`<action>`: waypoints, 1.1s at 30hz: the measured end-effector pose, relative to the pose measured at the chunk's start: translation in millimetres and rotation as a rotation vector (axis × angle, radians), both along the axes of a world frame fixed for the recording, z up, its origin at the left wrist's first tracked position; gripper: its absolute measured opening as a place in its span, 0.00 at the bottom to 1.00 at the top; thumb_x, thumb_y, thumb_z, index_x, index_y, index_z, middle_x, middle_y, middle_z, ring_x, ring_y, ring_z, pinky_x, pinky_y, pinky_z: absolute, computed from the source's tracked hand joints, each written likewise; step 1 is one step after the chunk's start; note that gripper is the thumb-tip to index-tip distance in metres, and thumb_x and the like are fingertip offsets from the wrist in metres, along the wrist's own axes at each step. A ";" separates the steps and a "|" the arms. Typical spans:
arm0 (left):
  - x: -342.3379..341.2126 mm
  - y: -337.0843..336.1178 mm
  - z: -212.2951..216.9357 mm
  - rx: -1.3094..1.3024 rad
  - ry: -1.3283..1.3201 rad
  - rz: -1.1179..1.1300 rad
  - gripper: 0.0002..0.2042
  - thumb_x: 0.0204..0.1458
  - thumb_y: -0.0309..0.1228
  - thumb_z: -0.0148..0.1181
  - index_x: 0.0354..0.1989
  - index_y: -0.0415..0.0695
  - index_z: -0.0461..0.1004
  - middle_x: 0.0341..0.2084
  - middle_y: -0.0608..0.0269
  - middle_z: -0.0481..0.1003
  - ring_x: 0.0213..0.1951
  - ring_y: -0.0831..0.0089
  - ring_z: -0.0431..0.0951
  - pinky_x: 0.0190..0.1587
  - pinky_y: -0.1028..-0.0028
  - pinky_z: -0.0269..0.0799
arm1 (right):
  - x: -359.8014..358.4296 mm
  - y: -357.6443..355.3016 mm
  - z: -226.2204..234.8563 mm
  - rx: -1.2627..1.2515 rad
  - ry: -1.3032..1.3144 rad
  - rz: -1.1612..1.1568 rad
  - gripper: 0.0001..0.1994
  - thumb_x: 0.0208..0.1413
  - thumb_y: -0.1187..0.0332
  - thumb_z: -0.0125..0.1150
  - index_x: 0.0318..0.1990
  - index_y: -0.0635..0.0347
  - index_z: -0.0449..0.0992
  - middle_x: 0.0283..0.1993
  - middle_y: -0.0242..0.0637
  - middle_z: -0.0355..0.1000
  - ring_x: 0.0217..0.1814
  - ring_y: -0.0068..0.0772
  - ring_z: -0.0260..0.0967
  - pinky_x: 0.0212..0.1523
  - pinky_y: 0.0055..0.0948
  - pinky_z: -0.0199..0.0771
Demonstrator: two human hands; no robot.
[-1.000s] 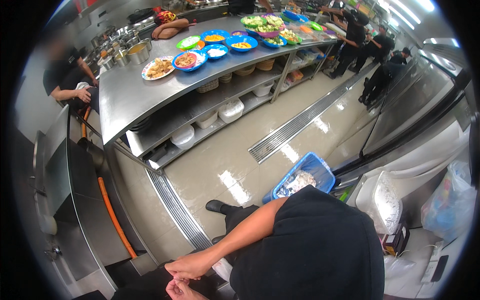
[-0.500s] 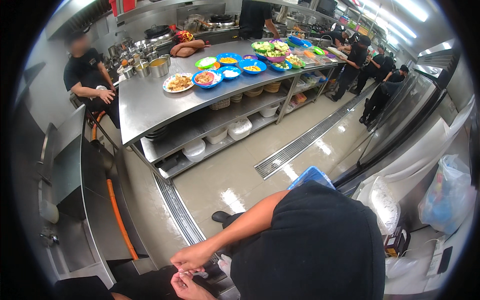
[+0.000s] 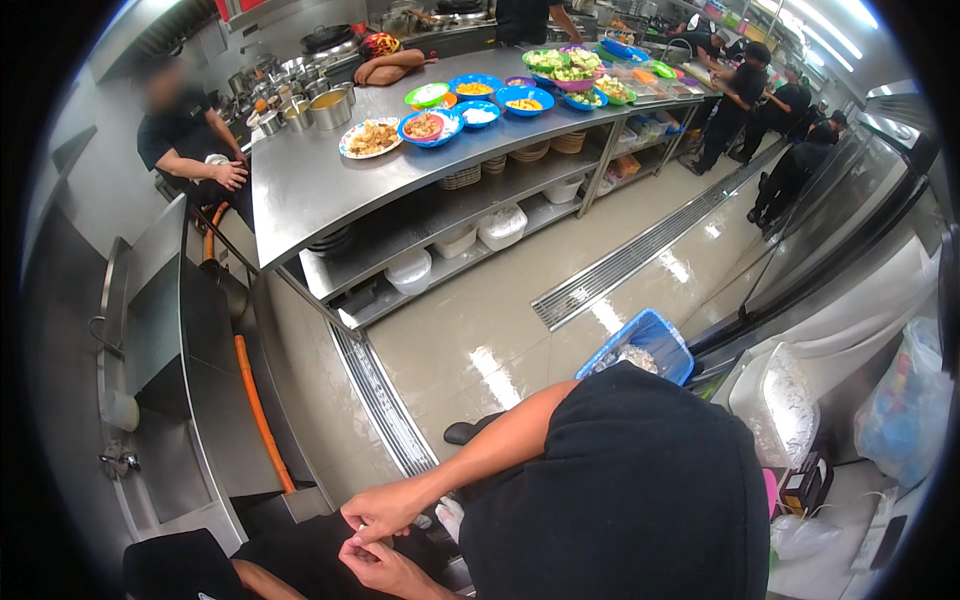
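Observation:
My right hand (image 3: 388,508) reaches in on a bare forearm from a black sleeve (image 3: 620,470). Its fingers are pinched together just above my left hand (image 3: 385,566), which enters from the lower edge. The fingertips of both hands meet, and a tiny whitish bit shows between them, too small to name. Beside the right wrist is a crumpled whitish thing (image 3: 450,518). Dark cloth (image 3: 310,545) lies behind the hands. At the bottom left a black sleeve and part of a bare arm (image 3: 265,582) show; whose they are I cannot tell.
A steel counter (image 3: 290,200) carries colourful bowls of food (image 3: 470,88) and pots (image 3: 328,108). A blue bin (image 3: 680,352) stands beyond my arm. Floor grates (image 3: 375,400), an orange hose (image 3: 262,410) and a steel sink unit (image 3: 160,330) lie around. Several people in black work farther off.
The view has swung so the counter sits higher and farther right, and more of the blue bin shows. My hands stay together with fingers pinched. More of the bottom-left sleeve and arm shows.

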State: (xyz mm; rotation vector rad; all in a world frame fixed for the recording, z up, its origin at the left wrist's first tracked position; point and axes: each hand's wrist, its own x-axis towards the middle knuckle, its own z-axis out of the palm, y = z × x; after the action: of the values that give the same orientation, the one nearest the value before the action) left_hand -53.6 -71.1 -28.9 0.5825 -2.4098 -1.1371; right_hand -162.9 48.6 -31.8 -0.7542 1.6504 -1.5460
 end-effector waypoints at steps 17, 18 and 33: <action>18.7 11.2 22.1 0.551 0.168 0.134 0.03 0.66 0.24 0.56 0.42 0.38 0.73 0.33 0.68 0.76 0.32 0.84 0.74 0.37 0.81 0.72 | -2.4 6.3 -14.5 -0.369 -0.829 0.185 0.15 0.76 0.55 0.46 0.53 0.57 0.71 0.34 0.28 0.68 0.32 0.18 0.65 0.35 0.24 0.74; 23.5 10.8 21.9 0.537 0.172 0.169 0.03 0.66 0.24 0.57 0.42 0.38 0.73 0.33 0.68 0.76 0.32 0.84 0.73 0.37 0.81 0.72 | -2.8 5.8 -15.0 -0.368 -0.864 0.191 0.15 0.76 0.56 0.47 0.53 0.58 0.71 0.34 0.28 0.68 0.31 0.18 0.65 0.34 0.24 0.73; 225.3 -80.5 -67.7 -0.374 -0.683 0.795 0.13 0.60 0.27 0.62 0.51 0.37 0.81 0.36 0.40 0.82 0.39 0.49 0.85 0.44 0.59 0.78 | 17.5 -11.9 -30.7 -0.071 -0.781 0.332 0.13 0.71 0.63 0.59 0.53 0.63 0.77 0.35 0.27 0.72 0.33 0.16 0.69 0.39 0.22 0.76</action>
State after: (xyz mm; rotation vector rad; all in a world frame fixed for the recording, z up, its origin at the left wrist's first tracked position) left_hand 171.6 -151.6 -96.6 1.7878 -2.3683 -0.1413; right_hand -145.4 36.7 -62.5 -0.3520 0.8520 -1.4048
